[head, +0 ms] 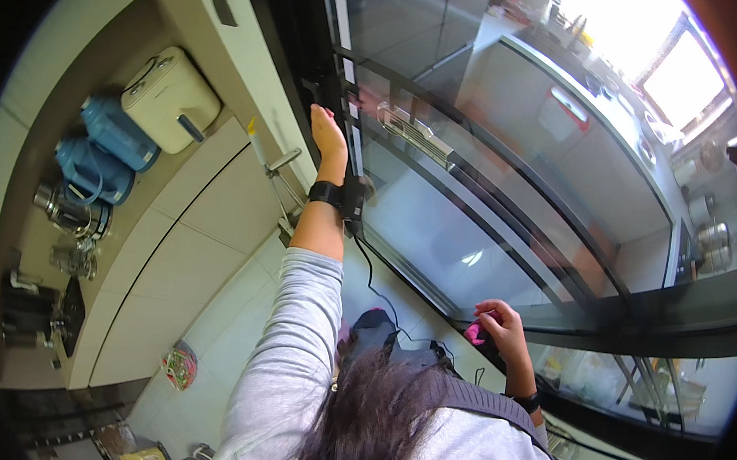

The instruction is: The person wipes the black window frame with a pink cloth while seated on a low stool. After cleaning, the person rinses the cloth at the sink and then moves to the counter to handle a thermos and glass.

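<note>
My left hand (328, 133) reaches up to the dark frame of a glass sliding door (326, 85); its fingers are at the frame's edge, partly turned away, so the grip is unclear. A black device is strapped to that wrist, with a cable running down. Lower at the right, my right hand (502, 323) is raised with bent fingers beside a small pink item (476, 333); whether the fingers hold it cannot be told. A black band is on the right wrist. Behind the glass, a metal rack-like fitting (416, 134) shows near the door bars.
On the left counter (147, 188) stand a cream air fryer (170, 103), blue jugs (119, 132) and a glass pitcher (75, 212). A mop-like pole (260, 151) leans by the wall. A patterned round container (179, 366) is on the tiled floor. Kitchen counters show through the glass.
</note>
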Demonstrator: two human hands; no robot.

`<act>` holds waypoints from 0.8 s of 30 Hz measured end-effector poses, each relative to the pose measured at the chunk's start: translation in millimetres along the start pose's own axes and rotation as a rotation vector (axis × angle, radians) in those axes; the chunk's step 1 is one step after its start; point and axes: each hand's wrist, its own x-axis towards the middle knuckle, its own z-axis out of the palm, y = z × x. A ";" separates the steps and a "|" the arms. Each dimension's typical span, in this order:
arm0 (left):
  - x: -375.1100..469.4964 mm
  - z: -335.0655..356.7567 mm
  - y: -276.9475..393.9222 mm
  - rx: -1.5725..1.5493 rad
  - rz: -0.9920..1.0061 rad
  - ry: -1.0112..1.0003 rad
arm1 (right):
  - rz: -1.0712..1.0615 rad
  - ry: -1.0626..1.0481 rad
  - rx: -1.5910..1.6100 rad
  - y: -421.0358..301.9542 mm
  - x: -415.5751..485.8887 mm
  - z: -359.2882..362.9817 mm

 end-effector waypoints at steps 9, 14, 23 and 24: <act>-42.5 10.8 23.0 -0.071 -0.118 0.000 | 0.023 0.188 0.197 0.3 -1.4 7.2; -89.1 23.6 36.6 -0.062 -0.154 -0.081 | -0.047 0.184 0.193 -7.5 -9.6 5.6; -184.5 35.3 52.7 -0.040 -0.164 -0.423 | -0.078 0.224 0.167 -11.6 -31.6 -4.2; -194.1 36.5 54.1 -0.049 -0.147 -0.487 | -0.087 0.229 0.154 -12.4 -33.0 -5.5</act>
